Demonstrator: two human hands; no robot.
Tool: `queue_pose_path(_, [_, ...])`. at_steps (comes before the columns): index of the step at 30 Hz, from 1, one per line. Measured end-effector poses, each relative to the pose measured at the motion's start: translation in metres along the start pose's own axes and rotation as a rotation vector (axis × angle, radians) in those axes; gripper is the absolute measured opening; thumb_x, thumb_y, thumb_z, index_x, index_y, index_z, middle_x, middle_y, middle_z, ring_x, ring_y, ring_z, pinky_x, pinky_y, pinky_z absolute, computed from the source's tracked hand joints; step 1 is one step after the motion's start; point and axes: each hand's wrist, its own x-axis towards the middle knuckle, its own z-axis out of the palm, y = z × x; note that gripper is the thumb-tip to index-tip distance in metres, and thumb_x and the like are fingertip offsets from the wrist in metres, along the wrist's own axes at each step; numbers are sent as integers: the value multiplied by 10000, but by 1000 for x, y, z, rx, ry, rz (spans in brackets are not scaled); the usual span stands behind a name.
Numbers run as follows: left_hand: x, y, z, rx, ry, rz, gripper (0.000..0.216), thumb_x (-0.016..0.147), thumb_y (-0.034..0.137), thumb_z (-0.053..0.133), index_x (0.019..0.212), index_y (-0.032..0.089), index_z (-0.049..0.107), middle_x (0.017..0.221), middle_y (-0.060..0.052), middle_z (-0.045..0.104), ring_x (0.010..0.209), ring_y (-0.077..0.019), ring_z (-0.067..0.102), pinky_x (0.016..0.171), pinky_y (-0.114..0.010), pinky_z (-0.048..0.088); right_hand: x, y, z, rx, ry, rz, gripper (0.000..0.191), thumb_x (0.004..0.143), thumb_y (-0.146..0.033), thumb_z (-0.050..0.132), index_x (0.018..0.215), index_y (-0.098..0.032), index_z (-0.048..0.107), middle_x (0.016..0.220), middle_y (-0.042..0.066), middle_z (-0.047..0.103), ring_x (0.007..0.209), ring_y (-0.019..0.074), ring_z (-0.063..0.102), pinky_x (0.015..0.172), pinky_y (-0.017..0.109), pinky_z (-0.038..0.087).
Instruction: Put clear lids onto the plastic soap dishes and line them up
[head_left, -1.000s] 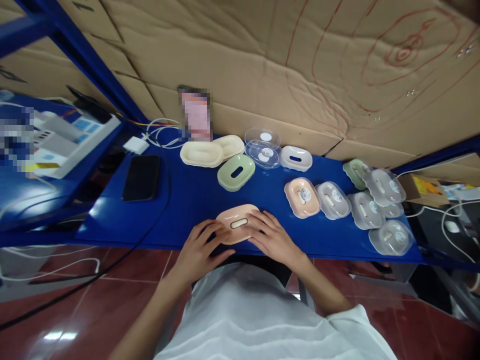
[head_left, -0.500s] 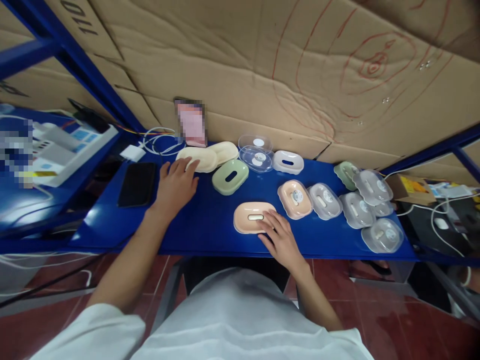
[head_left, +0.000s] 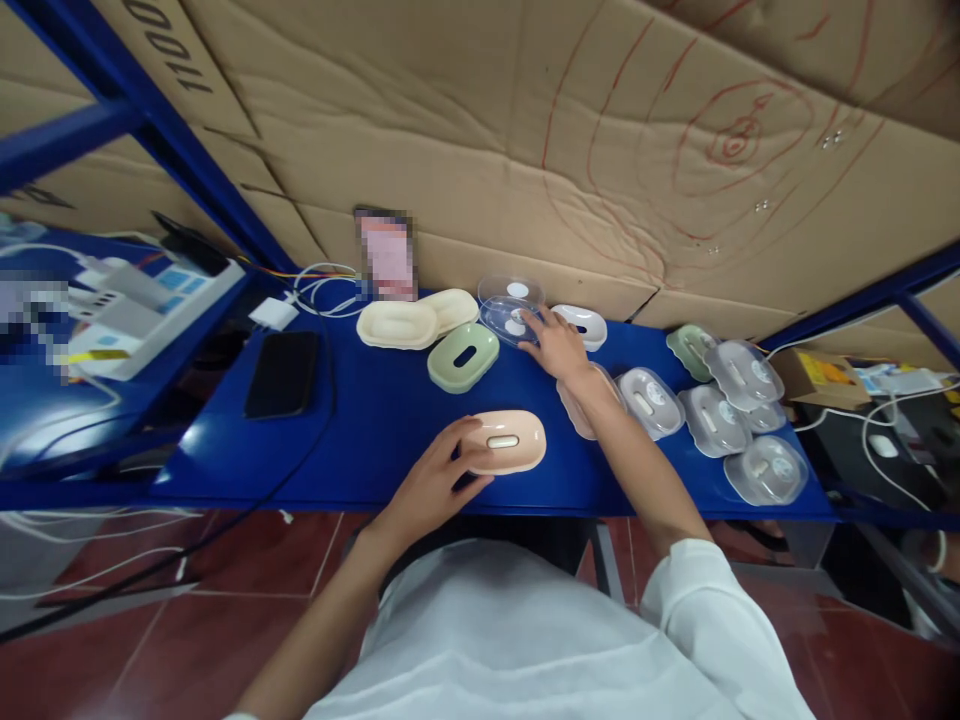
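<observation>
A peach soap dish [head_left: 507, 441] with a slot in its top lies near the front edge of the blue table [head_left: 375, 415]. My left hand [head_left: 436, 485] grips its left end, fingers curled over the rim. My right hand [head_left: 556, 345] reaches to the back of the table with fingers spread. Its fingertips touch a clear lid [head_left: 507, 316], which lies beside a white soap dish [head_left: 587, 322]. My right forearm covers most of another peach dish [head_left: 570, 411].
A green dish [head_left: 463, 357] and two cream dishes [head_left: 397, 325] lie at the back left. Several clear-lidded dishes [head_left: 765, 470] crowd the right end. A black phone [head_left: 283, 373] and white charger [head_left: 274, 313] sit left. Cardboard walls the back.
My left hand came back from the cream dishes to the peach dish. My right hand left the peach dish and reached back to the clear lid.
</observation>
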Motion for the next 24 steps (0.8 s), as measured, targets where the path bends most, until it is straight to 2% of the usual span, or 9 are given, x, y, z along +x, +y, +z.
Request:
queue_pose_path(2, [-4, -5, -7, -37, 12, -52, 219, 1037, 303, 674, 1244, 257, 729, 1605, -136, 502, 1544, -325, 484, 1259, -535, 472, 0, 4, -2, 64, 39, -2, 483, 1013, -298, 740, 1482, -210, 670, 1554, 163, 621, 1417, 378, 610, 1194, 593, 521])
queue_pose_path(4, [-5, -7, -11, -83, 12, -109, 261, 1038, 304, 671, 1294, 269, 708, 1643, -135, 453, 1550, -325, 479, 1266, -536, 464, -20, 6, -11, 125, 98, -20, 431, 1081, -382, 634, 1466, -194, 687, 1523, 157, 649, 1418, 336, 620, 1222, 535, 512])
queue_pose_path(6, [-4, -9, -12, -143, 15, -164, 429, 1031, 309, 684, 1452, 296, 606, 1670, -142, 417, 1564, -315, 464, 1279, -532, 447, -57, 1, -21, 168, 143, -59, 446, 1110, -432, 565, 1484, -215, 676, 1559, 138, 624, 1459, 312, 593, 1258, 510, 485])
queue_pose_path(8, [-3, -11, -9, -193, 44, -217, 676, 1004, 326, 729, 1609, 314, 429, 1691, -157, 395, 1589, -319, 431, 1294, -545, 422, -101, -9, -25, 220, 153, -135, 456, 1111, -422, 564, 1536, -269, 628, 1621, 96, 572, 1513, 292, 543, 1275, 503, 472])
queue_pose_path(10, [-1, -13, -6, -223, 74, -255, 856, 970, 351, 779, 1678, 313, 298, 1707, -170, 385, 1608, -333, 400, 1305, -558, 400, -143, -21, -18, 275, 113, -212, 490, 1113, -366, 565, 1600, -308, 552, 1648, 72, 546, 1563, 277, 485, 1279, 506, 468])
queue_pose_path(13, [-2, -17, -4, -231, 59, -257, 921, 975, 360, 779, 1711, 319, 227, 1726, -164, 383, 1618, -328, 389, 1313, -543, 388, -184, -36, 4, 323, 44, -310, 593, 1116, -263, 540, 1687, -337, 401, 1724, 77, 440, 1637, 283, 356, 1288, 535, 447])
queue_pose_path(17, [-5, -18, -5, -185, 8, -221, 777, 1019, 376, 718, 1688, 351, 324, 1748, -124, 373, 1611, -307, 410, 1298, -507, 421, -199, -42, 27, 247, 19, -355, 683, 1085, -240, 604, 1705, -371, 348, 1789, 68, 310, 1676, 325, 235, 1286, 568, 443])
queue_pose_path(24, [-8, -15, -6, -122, 7, -262, 691, 1011, 449, 720, 1638, 360, 443, 1735, -69, 432, 1563, -279, 491, 1232, -430, 511, -202, -39, 36, 130, 107, -396, 797, 998, -236, 759, 1686, -395, 388, 1792, 47, 300, 1657, 329, 285, 1274, 515, 482])
